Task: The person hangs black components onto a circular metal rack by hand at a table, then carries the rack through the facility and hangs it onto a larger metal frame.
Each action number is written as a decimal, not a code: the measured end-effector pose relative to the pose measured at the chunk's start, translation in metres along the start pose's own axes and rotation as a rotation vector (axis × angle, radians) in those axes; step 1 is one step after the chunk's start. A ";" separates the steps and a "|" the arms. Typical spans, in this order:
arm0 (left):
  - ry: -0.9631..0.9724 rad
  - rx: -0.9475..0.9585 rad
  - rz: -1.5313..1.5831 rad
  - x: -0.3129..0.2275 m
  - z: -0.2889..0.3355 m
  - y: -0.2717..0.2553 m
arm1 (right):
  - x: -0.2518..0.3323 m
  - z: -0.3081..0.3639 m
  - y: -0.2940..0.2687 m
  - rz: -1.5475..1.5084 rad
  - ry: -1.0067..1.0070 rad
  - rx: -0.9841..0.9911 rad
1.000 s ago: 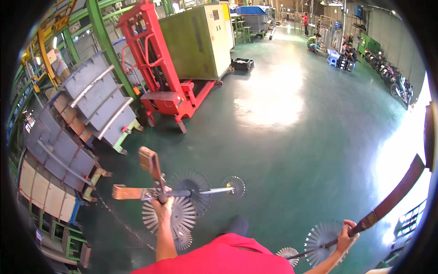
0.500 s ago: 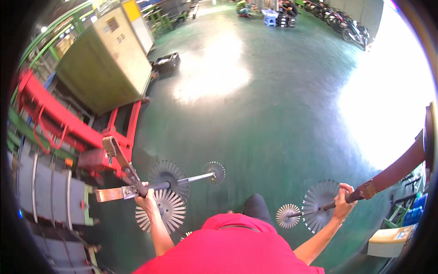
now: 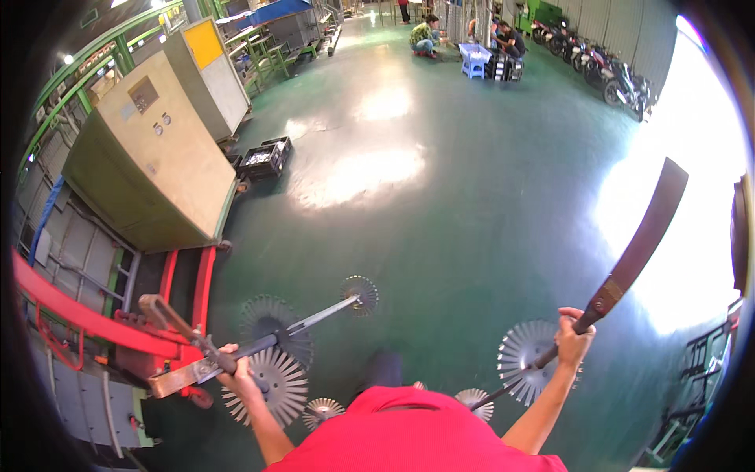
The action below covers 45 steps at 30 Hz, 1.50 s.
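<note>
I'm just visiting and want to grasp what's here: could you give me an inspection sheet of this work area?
Surface: glossy green floor, with bright glare patches.
Job's things: left rod and right rod, each strung with toothed metal discs; long curved strap rising from the right rod.
Clutter: black crate of parts.
Hands: left hand grips the left rod; right hand grips the right rod.
Cables: nothing seen.
Surroundings: beige cabinet, red pallet truck, seated people, parked motorbikes.
</note>
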<state>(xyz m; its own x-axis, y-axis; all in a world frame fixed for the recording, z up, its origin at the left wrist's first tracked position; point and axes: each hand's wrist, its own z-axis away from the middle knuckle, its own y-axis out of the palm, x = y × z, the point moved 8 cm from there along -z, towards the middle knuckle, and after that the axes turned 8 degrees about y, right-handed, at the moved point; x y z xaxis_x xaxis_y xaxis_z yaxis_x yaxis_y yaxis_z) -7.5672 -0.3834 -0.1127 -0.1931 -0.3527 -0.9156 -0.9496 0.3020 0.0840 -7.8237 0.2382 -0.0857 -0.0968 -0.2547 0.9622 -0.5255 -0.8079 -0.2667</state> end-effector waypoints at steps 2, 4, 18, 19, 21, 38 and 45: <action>-0.038 -0.024 0.012 0.021 -0.031 0.051 | 0.014 -0.051 0.072 -0.047 0.071 0.162; -0.045 -0.042 -0.011 0.041 -0.065 0.112 | 0.025 -0.108 0.125 -0.040 0.080 0.138; -0.074 0.063 -0.057 0.220 -0.327 0.611 | 0.053 -0.413 0.396 -0.154 0.022 -0.132; -0.086 0.069 -0.081 0.230 -0.344 0.640 | 0.054 -0.439 0.422 -0.155 0.019 -0.130; -0.090 0.067 -0.062 0.257 -0.376 0.700 | 0.053 -0.497 0.480 -0.154 0.053 -0.118; -0.054 0.080 -0.065 0.440 -0.745 1.136 | 0.195 -0.880 1.118 0.137 -0.087 0.172; -0.075 0.000 -0.085 0.539 -0.914 1.365 | 0.252 -1.019 1.291 0.069 -0.007 0.014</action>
<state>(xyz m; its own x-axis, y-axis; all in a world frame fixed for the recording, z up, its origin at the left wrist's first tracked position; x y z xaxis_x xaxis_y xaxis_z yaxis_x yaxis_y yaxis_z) -9.1932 -0.9710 -0.1319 -0.0925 -0.3095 -0.9464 -0.9617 0.2740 0.0044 -9.3878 -0.3279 -0.1312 -0.1269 -0.3136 0.9410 -0.5061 -0.7955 -0.3333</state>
